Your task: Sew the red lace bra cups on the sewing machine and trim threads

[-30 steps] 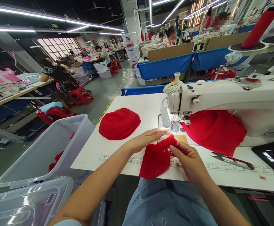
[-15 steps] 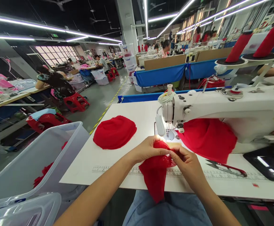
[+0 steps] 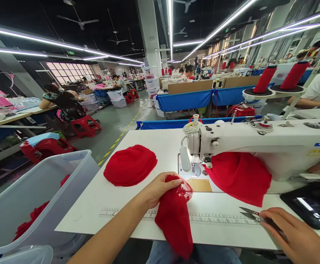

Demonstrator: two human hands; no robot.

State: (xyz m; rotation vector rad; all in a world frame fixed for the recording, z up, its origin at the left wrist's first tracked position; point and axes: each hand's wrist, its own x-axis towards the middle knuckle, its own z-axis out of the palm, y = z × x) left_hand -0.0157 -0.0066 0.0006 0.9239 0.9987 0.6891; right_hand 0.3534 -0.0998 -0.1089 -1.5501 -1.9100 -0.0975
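Moved rightward off the limp red cloth with a sheer edge [image 3: 175,220], the right hand [image 3: 292,231], back upward, curls its fingers around slim metal thread snips [image 3: 255,217], whose long axis points left toward that cloth. Thumb against fingers, the left hand [image 3: 161,187] pinches the cloth, which hangs past the white tabletop's [image 3: 220,205] front edge.

I count two hands, one left hand [image 3: 161,189] and one right hand [image 3: 294,231]. One sewing machine [image 3: 259,137] stands on the worktop [image 3: 220,203], two red thread cones [image 3: 265,79] near its back right corner. There's one hanging red cloth [image 3: 175,223], one red cloth pile [image 3: 131,165] near the left edge, one pair of thread snips [image 3: 255,215] near the front edge.
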